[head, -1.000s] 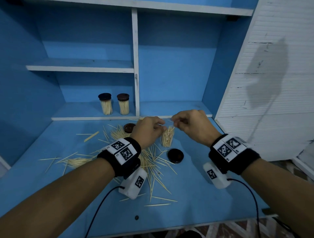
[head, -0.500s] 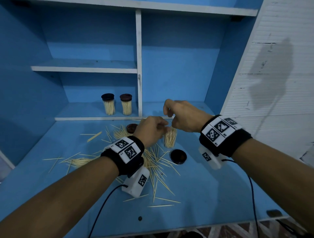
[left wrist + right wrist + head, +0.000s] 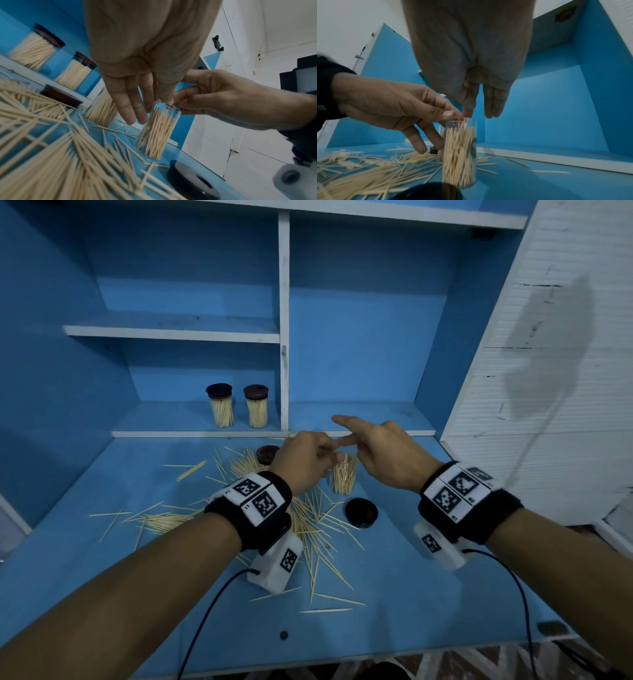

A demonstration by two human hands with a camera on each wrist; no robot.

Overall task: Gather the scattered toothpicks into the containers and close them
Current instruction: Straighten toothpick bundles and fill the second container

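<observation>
Head view: your left hand (image 3: 303, 463) pinches a toothpick at the open jar (image 3: 344, 478) on the desk; your right hand (image 3: 383, 455) hovers, fingers loose, holding nothing. Steady that jar, feed tips downward.

A blue painted desk surface (image 3: 428, 587) is carrying scattered pale wooden toothpicks (image 3: 308, 529), an open clear toothpick-filled cylinder (image 3: 343, 477) and two dark round lids (image 3: 361, 512) — one near, one far.

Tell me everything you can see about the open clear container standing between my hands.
The clear cylindrical plastic container stands upright and lidless on the blue desk, nearly full of pale wooden toothpicks. The left hand and the right hand meet at its rim. A black round lid lies nearby.
</observation>
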